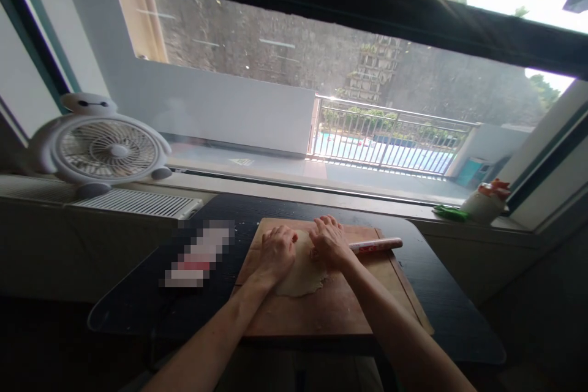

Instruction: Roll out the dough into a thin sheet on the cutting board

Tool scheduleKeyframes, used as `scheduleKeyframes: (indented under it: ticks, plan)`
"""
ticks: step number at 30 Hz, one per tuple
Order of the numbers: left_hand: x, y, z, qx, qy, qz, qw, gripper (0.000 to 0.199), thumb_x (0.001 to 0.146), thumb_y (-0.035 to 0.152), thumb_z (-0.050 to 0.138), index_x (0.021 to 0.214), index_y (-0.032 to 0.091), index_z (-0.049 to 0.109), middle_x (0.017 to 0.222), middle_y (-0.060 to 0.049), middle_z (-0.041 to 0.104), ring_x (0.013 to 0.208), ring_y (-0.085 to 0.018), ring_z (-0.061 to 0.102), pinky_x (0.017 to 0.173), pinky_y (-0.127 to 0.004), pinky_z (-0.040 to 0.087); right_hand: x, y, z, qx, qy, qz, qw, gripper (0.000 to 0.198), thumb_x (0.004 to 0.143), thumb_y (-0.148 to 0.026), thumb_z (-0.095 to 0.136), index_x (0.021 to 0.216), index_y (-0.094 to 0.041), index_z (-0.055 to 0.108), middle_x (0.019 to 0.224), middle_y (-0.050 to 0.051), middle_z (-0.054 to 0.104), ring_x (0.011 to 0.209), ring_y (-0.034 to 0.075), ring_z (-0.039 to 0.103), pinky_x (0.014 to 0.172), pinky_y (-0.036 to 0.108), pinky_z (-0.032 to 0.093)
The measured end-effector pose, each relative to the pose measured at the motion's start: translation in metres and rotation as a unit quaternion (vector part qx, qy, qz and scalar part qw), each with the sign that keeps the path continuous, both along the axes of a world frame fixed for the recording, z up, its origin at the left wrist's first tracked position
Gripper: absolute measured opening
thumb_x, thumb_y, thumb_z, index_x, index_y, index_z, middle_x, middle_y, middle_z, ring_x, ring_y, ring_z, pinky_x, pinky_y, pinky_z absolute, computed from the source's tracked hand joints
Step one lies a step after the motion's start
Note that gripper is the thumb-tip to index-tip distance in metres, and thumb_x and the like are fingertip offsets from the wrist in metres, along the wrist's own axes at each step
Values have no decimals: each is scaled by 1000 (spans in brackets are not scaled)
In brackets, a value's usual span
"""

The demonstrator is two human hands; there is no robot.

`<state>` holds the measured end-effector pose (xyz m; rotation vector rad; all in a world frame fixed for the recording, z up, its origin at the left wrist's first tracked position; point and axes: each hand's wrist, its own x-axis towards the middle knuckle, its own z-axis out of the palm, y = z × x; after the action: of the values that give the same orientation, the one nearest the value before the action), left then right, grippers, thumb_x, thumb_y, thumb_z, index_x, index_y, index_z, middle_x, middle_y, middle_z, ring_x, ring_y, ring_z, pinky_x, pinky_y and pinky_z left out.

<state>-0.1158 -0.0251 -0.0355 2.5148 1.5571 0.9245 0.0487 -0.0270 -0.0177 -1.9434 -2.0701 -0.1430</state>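
Note:
A flat sheet of pale dough (pixel 301 272) lies on a wooden board (pixel 342 312), with a ragged near edge. My left hand (pixel 278 251) is closed at the dough's far left side, fingers curled over it and the thumb toward the middle. Opposite, my right hand (pixel 329 242) bends its fingers down at the dough's far right side; its fingertips are partly hidden. A rolling pin (pixel 379 246) with red markings rests on the board to the right, its left end hidden behind my right wrist.
The board stands on a dark table (pixel 441 294) with rounded corners. A blurred pink and white item (pixel 199 254) lies at the left. A white fan (pixel 117 150) sits on the radiator (pixel 142 202). On the window sill at right are a white pot (pixel 484 203) and something green (pixel 450 213).

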Motion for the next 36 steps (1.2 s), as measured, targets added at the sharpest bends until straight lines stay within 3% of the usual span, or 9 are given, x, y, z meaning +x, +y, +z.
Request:
scheduleKeyframes:
  ticks: [4, 7, 10, 14, 17, 23, 26, 28, 36]
  plan:
    - [1, 2, -3, -9, -11, 9, 1000, 18, 80, 15, 40, 83, 20, 57, 92, -6, 61, 94, -20, 53, 86, -33, 34, -2, -61, -17, 30, -12, 6, 999, 43, 88, -48, 34, 117, -22, 50, 128, 9, 45, 124, 25, 27, 99, 38, 22]
    - [1, 4, -5, -4, -17, 7, 1000, 17, 78, 15, 41, 82, 20, 57, 91, -6, 61, 93, -21, 53, 86, -33, 34, -6, -77, -22, 31, -7, -12, 999, 48, 87, -52, 34, 122, -22, 47, 132, 9, 43, 126, 26, 26, 101, 41, 19]
    - [0, 4, -5, 3, -18, 2, 1000, 18, 78, 14, 40, 81, 20, 57, 89, -5, 61, 91, -20, 53, 84, -33, 34, -10, -46, -17, 17, 8, -32, 999, 38, 88, -39, 33, 116, -20, 51, 128, 10, 45, 125, 25, 28, 98, 39, 24]
    - [-1, 2, -3, 8, -16, 2, 1000, 19, 81, 16, 38, 80, 20, 57, 88, -4, 61, 88, -19, 53, 82, -33, 34, -12, 14, -1, -61, 44, -67, 995, 30, 85, -33, 37, 102, -16, 56, 113, 14, 53, 110, 25, 42, 87, 38, 34]
    - [-1, 1, -1, 6, -10, 4, 1000, 18, 80, 15, 39, 80, 20, 57, 88, -5, 61, 90, -19, 53, 83, -33, 34, -11, 24, 3, -79, 50, -73, 993, 29, 85, -33, 37, 100, -16, 56, 109, 14, 55, 104, 25, 45, 85, 37, 35]
    - [1, -1, 0, -7, -15, 13, 1000, 20, 80, 15, 39, 83, 18, 59, 92, -8, 62, 90, -20, 54, 85, -34, 34, -9, -49, -16, 39, -3, -31, 999, 31, 89, -31, 32, 105, -20, 57, 121, 9, 50, 121, 24, 33, 96, 35, 27]
    - [2, 0, -2, -8, -23, 7, 1000, 20, 79, 15, 40, 83, 18, 59, 93, -8, 62, 91, -20, 54, 86, -35, 34, -9, -66, -20, 67, -22, -39, 997, 33, 90, -32, 31, 111, -21, 55, 130, 7, 45, 127, 23, 25, 101, 35, 20]
    - [2, 0, -4, -4, -25, 6, 1000, 19, 79, 16, 40, 83, 18, 59, 93, -8, 63, 91, -20, 54, 86, -35, 34, -9, -54, -17, 49, -23, -42, 998, 34, 90, -32, 30, 110, -20, 55, 129, 8, 46, 126, 23, 26, 101, 36, 20]
    - [-2, 4, -8, 36, -23, 4, 999, 18, 79, 13, 41, 79, 20, 58, 86, -5, 61, 86, -20, 53, 80, -34, 34, -6, 43, 1, -116, 39, -95, 988, 39, 88, -40, 32, 105, -16, 57, 113, 14, 54, 108, 26, 43, 88, 39, 33]
